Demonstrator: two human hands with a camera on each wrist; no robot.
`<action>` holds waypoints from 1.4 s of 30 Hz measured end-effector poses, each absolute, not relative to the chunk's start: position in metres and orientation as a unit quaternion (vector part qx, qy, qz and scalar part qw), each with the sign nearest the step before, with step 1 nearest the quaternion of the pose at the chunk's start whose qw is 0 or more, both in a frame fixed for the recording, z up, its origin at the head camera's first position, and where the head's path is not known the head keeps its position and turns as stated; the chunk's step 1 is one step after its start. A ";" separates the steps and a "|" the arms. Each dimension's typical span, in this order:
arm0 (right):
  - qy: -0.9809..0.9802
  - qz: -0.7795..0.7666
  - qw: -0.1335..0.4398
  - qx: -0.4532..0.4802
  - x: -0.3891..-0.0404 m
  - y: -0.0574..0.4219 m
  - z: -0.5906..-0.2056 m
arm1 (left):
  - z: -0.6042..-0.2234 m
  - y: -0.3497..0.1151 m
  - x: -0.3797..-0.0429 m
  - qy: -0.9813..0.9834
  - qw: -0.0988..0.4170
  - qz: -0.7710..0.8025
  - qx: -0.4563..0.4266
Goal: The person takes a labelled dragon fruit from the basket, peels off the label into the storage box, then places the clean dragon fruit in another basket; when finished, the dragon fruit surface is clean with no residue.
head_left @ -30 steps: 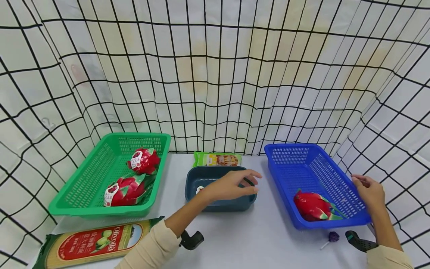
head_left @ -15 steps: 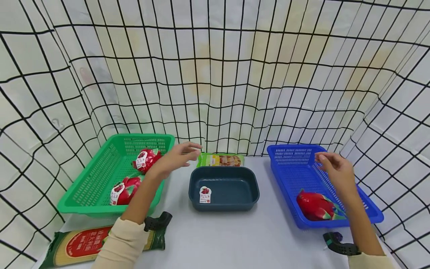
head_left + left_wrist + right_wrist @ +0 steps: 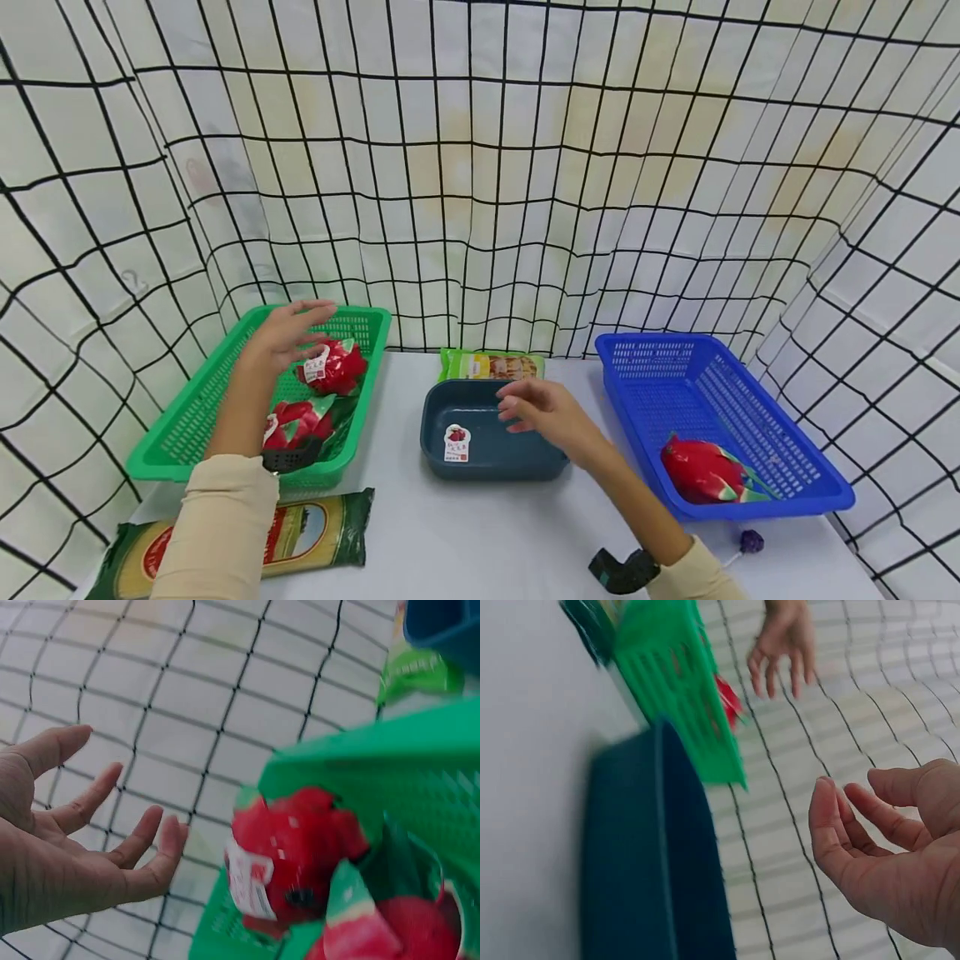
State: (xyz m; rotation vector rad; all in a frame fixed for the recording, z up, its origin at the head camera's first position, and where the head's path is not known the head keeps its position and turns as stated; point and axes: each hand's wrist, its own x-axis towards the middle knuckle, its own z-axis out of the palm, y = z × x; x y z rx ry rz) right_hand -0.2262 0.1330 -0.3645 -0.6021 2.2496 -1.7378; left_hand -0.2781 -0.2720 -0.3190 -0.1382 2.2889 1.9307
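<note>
My left hand (image 3: 288, 337) hovers over the green basket (image 3: 168, 433), fingers spread and slightly bent, holding nothing. Under it lie two red dragon fruits, one (image 3: 339, 371) at the back and one (image 3: 300, 421) nearer, partly behind my wrist. In the left wrist view the back dragon fruit (image 3: 296, 859), with its white label, sits to the right of my fingers. Above the dark blue bin (image 3: 498, 469) is my right hand (image 3: 551, 417), its loosely curled fingers free of any object. A label with a fruit picture (image 3: 457, 443) shows inside that bin.
The blue basket (image 3: 817, 467) at the right holds another dragon fruit (image 3: 708, 471). A purple lollipop (image 3: 751, 542) lies before it. At front left is a spaghetti pack (image 3: 322, 533), partly under my sleeve. A green snack packet (image 3: 495, 365) lies behind the bin, near the netting (image 3: 510, 208).
My left hand has moved left from over the bin to over the green basket. The right hand has left the blue basket's right edge and come left to the bin.
</note>
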 end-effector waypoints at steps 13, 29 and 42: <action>0.615 -0.711 0.321 -0.118 -0.221 0.012 -0.403 | -0.358 -0.317 -0.307 0.758 0.181 0.609 -0.146; 0.589 -0.733 0.338 -0.050 -0.222 -0.049 -0.419 | -0.382 -0.320 -0.318 0.749 0.285 0.586 -0.123; 0.593 -0.732 0.334 -0.040 -0.223 -0.063 -0.428 | -0.392 -0.314 -0.323 0.724 0.288 0.610 -0.147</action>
